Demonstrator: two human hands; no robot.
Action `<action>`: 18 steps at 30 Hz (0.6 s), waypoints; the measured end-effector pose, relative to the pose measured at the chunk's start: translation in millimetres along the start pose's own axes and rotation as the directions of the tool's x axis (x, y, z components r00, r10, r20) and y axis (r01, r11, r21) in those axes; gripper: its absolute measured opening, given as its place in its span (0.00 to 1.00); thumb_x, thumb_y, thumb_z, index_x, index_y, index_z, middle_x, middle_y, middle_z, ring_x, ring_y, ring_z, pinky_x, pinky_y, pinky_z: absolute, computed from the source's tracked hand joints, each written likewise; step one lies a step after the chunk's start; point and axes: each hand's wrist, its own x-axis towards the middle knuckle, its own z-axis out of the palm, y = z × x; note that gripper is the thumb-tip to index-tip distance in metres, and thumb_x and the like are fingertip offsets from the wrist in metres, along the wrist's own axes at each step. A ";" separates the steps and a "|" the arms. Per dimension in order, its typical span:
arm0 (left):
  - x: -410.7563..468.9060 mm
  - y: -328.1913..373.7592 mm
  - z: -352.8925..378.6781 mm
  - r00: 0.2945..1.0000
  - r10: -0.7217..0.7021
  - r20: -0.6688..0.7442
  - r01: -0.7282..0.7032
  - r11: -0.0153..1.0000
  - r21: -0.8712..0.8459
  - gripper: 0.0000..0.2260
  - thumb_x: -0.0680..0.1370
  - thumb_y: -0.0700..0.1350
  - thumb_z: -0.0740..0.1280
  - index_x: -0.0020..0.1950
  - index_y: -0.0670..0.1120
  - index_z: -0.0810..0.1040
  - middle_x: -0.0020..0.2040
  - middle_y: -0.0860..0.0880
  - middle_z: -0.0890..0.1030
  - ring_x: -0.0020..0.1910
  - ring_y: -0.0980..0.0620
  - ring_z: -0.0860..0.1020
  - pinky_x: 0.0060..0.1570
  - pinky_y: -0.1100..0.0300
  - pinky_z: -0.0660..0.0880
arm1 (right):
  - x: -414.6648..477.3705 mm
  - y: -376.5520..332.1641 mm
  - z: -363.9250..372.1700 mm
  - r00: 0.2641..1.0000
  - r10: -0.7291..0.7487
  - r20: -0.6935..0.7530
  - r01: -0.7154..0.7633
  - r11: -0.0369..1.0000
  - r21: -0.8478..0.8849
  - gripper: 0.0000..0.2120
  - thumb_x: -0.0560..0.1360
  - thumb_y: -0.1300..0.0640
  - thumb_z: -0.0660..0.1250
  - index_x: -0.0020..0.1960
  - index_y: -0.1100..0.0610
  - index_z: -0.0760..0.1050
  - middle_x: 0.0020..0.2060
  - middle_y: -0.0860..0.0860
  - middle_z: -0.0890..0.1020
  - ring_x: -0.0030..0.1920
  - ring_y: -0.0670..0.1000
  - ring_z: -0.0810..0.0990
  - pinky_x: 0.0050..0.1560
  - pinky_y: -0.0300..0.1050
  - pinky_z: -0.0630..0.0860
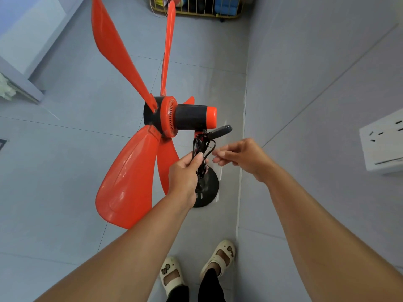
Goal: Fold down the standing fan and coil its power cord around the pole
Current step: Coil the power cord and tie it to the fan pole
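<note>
A standing fan with an orange and black motor head [187, 116] and several long orange blades [130, 179] stands on a round black base [207, 188] on the floor. The black power cord [201, 149] is looped in a bundle around the pole just under the head, with its black plug [220, 130] sticking out to the right. My left hand [185, 173] is closed around the cord bundle and the pole, which it mostly hides. My right hand [239, 155] hovers just right of the cord, fingers apart and holding nothing.
A grey wall with a white socket box [381, 140] runs close on the right. A yellow wire basket [196, 7] of items stands at the far end of the tiled floor. A white cabinet [26, 51] is at the left. My feet in cream sandals [196, 269] stand below the fan.
</note>
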 end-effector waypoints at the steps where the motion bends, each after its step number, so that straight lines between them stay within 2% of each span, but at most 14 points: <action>1: 0.0 0.3 0.8 1.000 0.002 -0.003 -0.002 1.000 -0.004 0.11 0.80 0.45 0.65 0.60 0.46 0.82 0.45 0.49 0.85 0.50 0.49 0.82 0.60 0.49 0.77 | -3.1 2.7 1.4 1.000 -0.002 -0.003 0.003 0.999 0.036 0.09 0.79 0.65 0.64 0.55 0.69 0.79 0.43 0.61 0.84 0.30 0.41 0.81 0.30 0.24 0.70; 3: -0.5 1.1 2.9 1.000 0.012 -0.007 -0.012 1.000 -0.001 0.11 0.81 0.45 0.64 0.61 0.46 0.81 0.46 0.49 0.84 0.49 0.51 0.82 0.56 0.55 0.78 | -7.2 7.1 5.2 0.999 -0.005 -0.045 0.009 0.996 0.086 0.10 0.80 0.65 0.61 0.55 0.70 0.77 0.41 0.62 0.83 0.30 0.43 0.81 0.28 0.25 0.70; 5: -1.7 1.6 4.0 1.000 0.025 -0.006 -0.025 0.999 0.021 0.11 0.81 0.45 0.64 0.61 0.46 0.81 0.47 0.49 0.84 0.48 0.53 0.81 0.49 0.62 0.77 | -9.8 9.8 10.4 0.994 0.035 -0.099 -0.024 0.993 0.112 0.07 0.81 0.64 0.61 0.55 0.66 0.74 0.41 0.62 0.83 0.31 0.48 0.81 0.27 0.27 0.70; 7: -2.9 1.5 3.9 0.999 0.037 -0.001 -0.037 0.998 0.048 0.11 0.81 0.45 0.63 0.61 0.47 0.81 0.47 0.49 0.84 0.48 0.54 0.81 0.46 0.64 0.76 | -9.2 11.9 16.3 0.989 0.092 -0.115 -0.080 0.991 0.111 0.05 0.80 0.63 0.62 0.56 0.61 0.71 0.41 0.60 0.85 0.32 0.50 0.82 0.26 0.28 0.71; 11: -2.9 -2.6 1.3 0.995 0.101 0.012 -0.102 0.987 0.125 0.11 0.81 0.46 0.64 0.60 0.47 0.82 0.46 0.50 0.85 0.47 0.53 0.81 0.52 0.59 0.77 | 4.0 16.1 24.4 0.968 0.097 -0.231 -0.142 0.973 -0.184 0.08 0.79 0.61 0.63 0.51 0.60 0.80 0.36 0.52 0.86 0.33 0.45 0.84 0.35 0.32 0.76; 14: -2.3 -4.7 1.3 0.991 0.132 0.015 -0.132 0.976 0.174 0.11 0.81 0.46 0.64 0.61 0.48 0.82 0.48 0.50 0.85 0.51 0.52 0.82 0.55 0.57 0.77 | 14.1 13.6 26.9 0.948 0.045 -0.316 -0.159 0.926 -0.343 0.09 0.78 0.60 0.62 0.47 0.58 0.82 0.33 0.50 0.86 0.33 0.43 0.85 0.39 0.37 0.80; 16: -2.4 -5.1 2.1 0.989 0.145 0.029 -0.148 0.969 0.197 0.13 0.81 0.46 0.64 0.63 0.48 0.80 0.51 0.49 0.85 0.53 0.53 0.82 0.56 0.58 0.77 | 18.5 12.1 30.7 0.948 0.020 -0.317 -0.163 0.887 -0.433 0.10 0.78 0.61 0.61 0.46 0.58 0.82 0.34 0.51 0.86 0.35 0.48 0.86 0.45 0.46 0.83; 18: -0.6 -5.2 3.5 0.986 0.158 0.050 -0.165 0.962 0.217 0.14 0.81 0.46 0.64 0.65 0.48 0.79 0.55 0.48 0.84 0.56 0.52 0.81 0.59 0.57 0.77 | 18.9 11.2 33.0 0.960 0.005 -0.279 -0.167 0.812 -0.559 0.09 0.76 0.62 0.63 0.48 0.58 0.82 0.39 0.55 0.86 0.41 0.54 0.86 0.49 0.51 0.82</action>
